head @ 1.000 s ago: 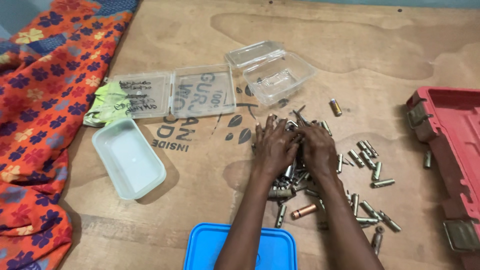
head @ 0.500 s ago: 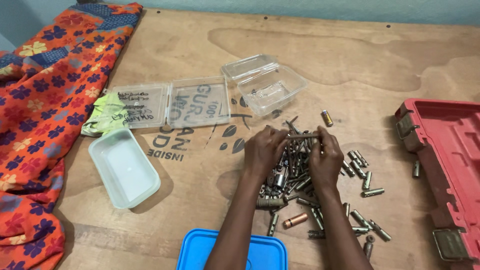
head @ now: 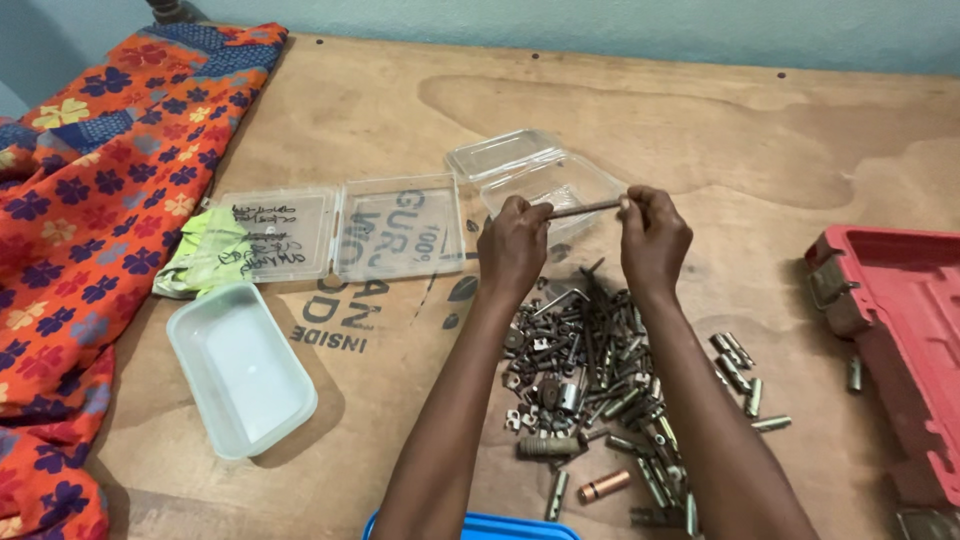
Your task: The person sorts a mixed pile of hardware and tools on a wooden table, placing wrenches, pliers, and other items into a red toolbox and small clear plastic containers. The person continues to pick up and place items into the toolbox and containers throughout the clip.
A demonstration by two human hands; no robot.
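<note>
Both hands were raised above the board, pinching one thin dark metal rod (head: 585,209) level between them: left hand (head: 513,246) closed on its left end, right hand (head: 654,238) on its right end, fingertips pressed tight. Just behind the rod sat an open clear plastic clamshell box (head: 540,170), glossy and thin-walled. Below the grip lay a heap of dull grey metal bolts, sleeves and brackets (head: 585,365), with one short copper-coloured cylinder (head: 604,486) at its near edge. Left of the grip: a flat clear hinged plastic case (head: 340,232) lying open, then a pale rounded rectangular plastic tray (head: 240,366), matte. Far right, a red moulded plastic tool case (head: 895,320). Surface was a bare plywood board (head: 400,100), grainy and stained. An orange flowered cloth (head: 80,230) covered the left edge; a pale blue wall (head: 600,20) stood behind.
</note>
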